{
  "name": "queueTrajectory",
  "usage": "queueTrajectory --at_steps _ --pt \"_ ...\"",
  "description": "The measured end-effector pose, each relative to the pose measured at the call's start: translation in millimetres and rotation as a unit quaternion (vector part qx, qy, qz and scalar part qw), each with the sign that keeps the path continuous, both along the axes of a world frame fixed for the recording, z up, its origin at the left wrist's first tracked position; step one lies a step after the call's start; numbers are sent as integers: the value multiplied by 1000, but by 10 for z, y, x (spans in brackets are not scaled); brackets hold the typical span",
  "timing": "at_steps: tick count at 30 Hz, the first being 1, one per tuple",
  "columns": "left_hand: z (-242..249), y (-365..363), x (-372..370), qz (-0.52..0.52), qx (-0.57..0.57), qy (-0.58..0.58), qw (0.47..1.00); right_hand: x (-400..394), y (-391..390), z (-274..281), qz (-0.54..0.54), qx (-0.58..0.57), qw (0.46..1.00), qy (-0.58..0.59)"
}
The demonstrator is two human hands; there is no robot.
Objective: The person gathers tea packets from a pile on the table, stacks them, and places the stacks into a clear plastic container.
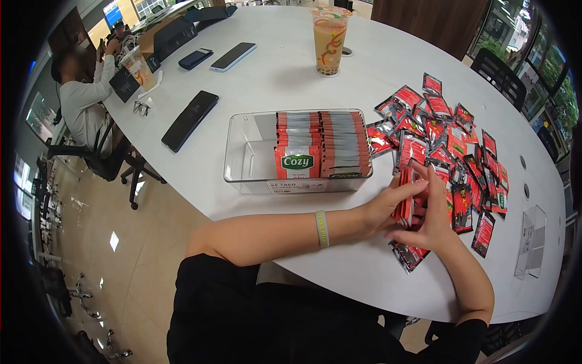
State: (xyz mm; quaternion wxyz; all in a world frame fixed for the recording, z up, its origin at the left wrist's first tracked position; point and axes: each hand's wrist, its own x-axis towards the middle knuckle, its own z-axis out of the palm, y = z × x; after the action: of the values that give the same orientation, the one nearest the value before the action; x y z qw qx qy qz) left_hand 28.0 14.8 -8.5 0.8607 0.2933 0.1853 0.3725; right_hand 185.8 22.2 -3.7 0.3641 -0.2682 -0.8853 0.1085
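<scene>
A small stack of red sachets (406,203) is held between my left hand (382,209) and my right hand (433,221), above the table edge. My left fingers wrap its near side; the right thumb and fingers press round the other side. Beyond and right of my hands lies a loose pile of red and black sachets (436,130). One sachet (409,258) lies just below my right hand. To the left stands a clear plastic bin (248,158), with two rows of upright sachets (321,142) filling its middle and right; a green Cozy label faces front.
On the white table (267,85) are a black phone (190,121), two more phones at the back, a bubble tea cup (330,42) and glasses (140,109). A clear holder (531,242) is at right. A seated person (88,100) is at left.
</scene>
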Motion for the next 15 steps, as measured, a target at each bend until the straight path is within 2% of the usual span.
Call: queueTrajectory --at_steps 1,3,5,7,9,10,11,13,14,15 --pt "-5 -7 0 0 -1 0 1000 9 -3 -30 0 -1 1000 0" --pt "0 -9 -5 18 102 37 994 28 10 -60 -36 -17 999 -7" --pt "-30 2 1 18 81 29 996 39 44 -82 -27 -25 999 -13" --pt "-48 1 25 49 141 74 986 63 37 -77 -36 -39 998 -19" --pt "-54 -17 44 39 136 53 989 33 21 -32 -25 -21 999 -24" --pt "-22 -27 36 48 120 49 990 24 18 -73 -23 -87 996 20" --pt "0 -30 29 57 104 45 992 63 62 33 -10 15 999 -39" --pt "33 -57 18 93 65 41 993 150 122 148 -19 26 999 -44" --pt "64 -53 -1 80 39 48 995 263 203 141 -33 14 999 -35" --pt "77 -56 -24 70 11 56 996 344 279 150 -78 50 995 -24"
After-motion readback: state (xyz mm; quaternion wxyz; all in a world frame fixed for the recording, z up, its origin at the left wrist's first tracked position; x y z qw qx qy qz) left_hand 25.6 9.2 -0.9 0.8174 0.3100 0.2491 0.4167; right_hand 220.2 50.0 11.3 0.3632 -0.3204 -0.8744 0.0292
